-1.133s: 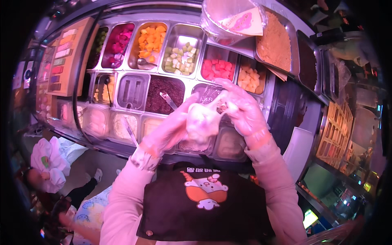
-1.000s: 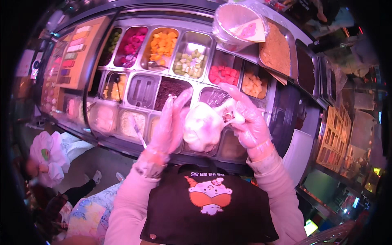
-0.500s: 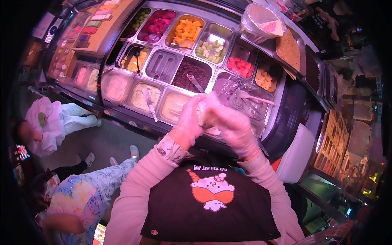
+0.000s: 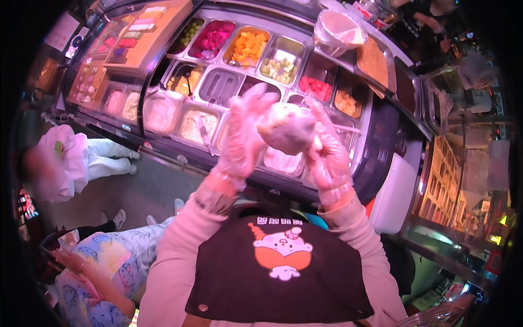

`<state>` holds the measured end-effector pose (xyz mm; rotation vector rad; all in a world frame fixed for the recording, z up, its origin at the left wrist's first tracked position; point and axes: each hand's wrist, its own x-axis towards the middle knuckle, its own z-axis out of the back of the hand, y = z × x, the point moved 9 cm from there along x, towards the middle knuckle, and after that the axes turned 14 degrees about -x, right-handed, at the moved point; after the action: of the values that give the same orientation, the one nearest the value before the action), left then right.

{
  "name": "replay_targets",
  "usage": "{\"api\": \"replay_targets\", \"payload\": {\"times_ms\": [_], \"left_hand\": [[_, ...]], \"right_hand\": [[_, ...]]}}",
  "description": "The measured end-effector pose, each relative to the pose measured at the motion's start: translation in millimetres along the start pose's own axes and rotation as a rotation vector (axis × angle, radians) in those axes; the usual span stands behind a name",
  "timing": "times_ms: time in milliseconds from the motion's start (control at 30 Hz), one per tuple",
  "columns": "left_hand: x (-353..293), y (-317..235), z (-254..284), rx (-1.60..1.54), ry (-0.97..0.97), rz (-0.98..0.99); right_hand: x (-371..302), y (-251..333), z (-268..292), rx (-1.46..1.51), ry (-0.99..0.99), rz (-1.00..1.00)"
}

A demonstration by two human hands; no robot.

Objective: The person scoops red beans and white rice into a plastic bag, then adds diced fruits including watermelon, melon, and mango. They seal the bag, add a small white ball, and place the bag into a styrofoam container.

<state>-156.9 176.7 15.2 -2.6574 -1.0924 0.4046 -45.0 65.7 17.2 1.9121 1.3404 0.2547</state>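
My right hand (image 4: pixel 330 152), in a clear plastic glove, grips a pale, soft-looking round dough ball (image 4: pixel 287 129) from its right side, thumb in front. On the ball's left my gloved left hand (image 4: pixel 239 131) is open, its fingers stretched up and slightly apart; whether it touches the ball I cannot tell. Both hands are raised over the near trays. Just below the ball lies a tray of white paste (image 4: pixel 283 162). A white-handled spatula (image 4: pixel 204 135) rests in a cream-filled tray (image 4: pixel 190 124) left of my left hand.
Beyond my hands sit metal trays with mango cubes (image 4: pixel 248 46), dark pink fruit (image 4: pixel 212 41), pale green cubes (image 4: pixel 280 70) and red cubes (image 4: pixel 314 87). A plastic-lined tub (image 4: pixel 339 32) stands far right, by a brown crumb tray (image 4: pixel 373 64). People stand beyond the counter at left.
My hands, earlier clasped together low over the trays, have parted and risen. The left has opened; the ball now shows plainly in my right hand.
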Motion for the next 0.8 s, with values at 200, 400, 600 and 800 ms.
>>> {"api": "replay_targets", "payload": {"times_ms": [200,400,600,800], "left_hand": [[-11.8,60.0,52.8,-0.128,-0.061,0.256],[-11.3,34.4,49.9,0.362,-0.049,0.038],[-24.0,36.8,15.6,0.135,0.022,0.243],[-29.5,44.6,10.3,0.104,-0.125,0.377]], "right_hand": [[-18.7,-23.6,50.8,0.023,-0.12,-0.013],[-25.5,6.7,1.0,-0.566,-0.072,0.111],[-43.0,39.4,-92.2,-1.781,0.04,0.815],[-27.6,19.2,-101.4,-1.784,0.194,0.414]]}}
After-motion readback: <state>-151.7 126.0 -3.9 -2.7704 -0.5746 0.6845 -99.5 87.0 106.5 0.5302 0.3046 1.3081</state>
